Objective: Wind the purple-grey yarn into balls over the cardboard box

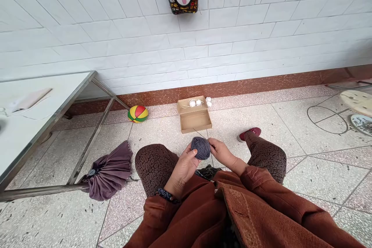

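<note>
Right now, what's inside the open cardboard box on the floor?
Two white balls in the far section of the cardboard box; brown cardboard shows in the near one. What lies under the balls or tight behind the near wall is hidden.

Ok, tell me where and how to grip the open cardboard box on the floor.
Probably by the two short sides of the box's lower half, coming down from above: those sides stand raised, while the folded-back lid carries round white items that could roll.
</note>
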{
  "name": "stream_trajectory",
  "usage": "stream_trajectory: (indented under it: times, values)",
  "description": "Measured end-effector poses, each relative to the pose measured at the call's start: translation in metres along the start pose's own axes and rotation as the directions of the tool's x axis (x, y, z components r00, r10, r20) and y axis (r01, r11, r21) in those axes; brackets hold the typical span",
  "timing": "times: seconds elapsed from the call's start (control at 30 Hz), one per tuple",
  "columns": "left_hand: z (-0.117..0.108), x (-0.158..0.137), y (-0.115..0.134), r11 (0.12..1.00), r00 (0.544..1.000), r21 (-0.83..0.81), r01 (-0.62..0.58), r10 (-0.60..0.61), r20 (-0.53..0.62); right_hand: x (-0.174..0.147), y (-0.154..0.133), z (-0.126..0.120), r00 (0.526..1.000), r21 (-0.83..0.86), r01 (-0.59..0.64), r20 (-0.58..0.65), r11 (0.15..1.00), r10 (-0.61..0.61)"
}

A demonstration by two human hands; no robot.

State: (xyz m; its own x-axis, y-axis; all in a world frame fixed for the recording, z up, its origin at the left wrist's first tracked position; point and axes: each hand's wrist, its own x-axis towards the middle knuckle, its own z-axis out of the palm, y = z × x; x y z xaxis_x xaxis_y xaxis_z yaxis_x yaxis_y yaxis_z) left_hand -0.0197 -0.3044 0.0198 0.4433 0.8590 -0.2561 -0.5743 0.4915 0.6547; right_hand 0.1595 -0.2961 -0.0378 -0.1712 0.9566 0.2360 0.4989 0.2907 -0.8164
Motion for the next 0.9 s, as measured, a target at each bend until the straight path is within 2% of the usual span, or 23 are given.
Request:
stream_trajectory:
  times: [0.17, 0.3, 0.37, 0.5, 0.6, 0.73, 0.9]
  values:
    - [-0.003, 0.008, 0.001, 0.998, 0.987, 0.036, -0.059, 0.064, -0.145, -0.009, -0.006, -0.007, 0.987, -0.077, 0.078, 0.146, 0.994, -0.066]
    - [-0.006, 0.017, -0.001, 0.989, 0.954, 0.127, -0.077, 0.110, -0.278, -0.014, -0.023, -0.012, 0.953, -0.023, 0.196, 0.240, 0.980, -0.185]
    - [-0.007, 0.020, -0.003, 0.976, 0.946, 0.203, -0.076, 0.135, -0.295, -0.013, -0.035, -0.020, 0.945, 0.018, 0.226, 0.239, 0.974, -0.224]
    - [-0.008, 0.020, -0.008, 0.930, 0.962, 0.356, -0.096, 0.179, -0.207, 0.003, -0.052, -0.042, 0.957, 0.067, 0.227, 0.170, 0.972, -0.235]
    - [-0.006, 0.016, -0.010, 0.921, 0.986, 0.387, -0.050, 0.108, -0.128, 0.023, -0.049, -0.055, 0.963, 0.041, 0.237, 0.120, 0.971, -0.240]
    - [-0.001, 0.007, -0.008, 0.956, 0.999, 0.292, 0.008, -0.017, 0.030, 0.043, -0.033, -0.053, 0.983, 0.087, 0.175, 0.043, 0.981, -0.180]
    - [0.009, -0.001, -0.002, 0.994, 0.972, 0.083, 0.072, -0.089, 0.219, 0.038, -0.017, -0.027, 0.995, 0.221, 0.012, -0.099, 0.975, 0.010]
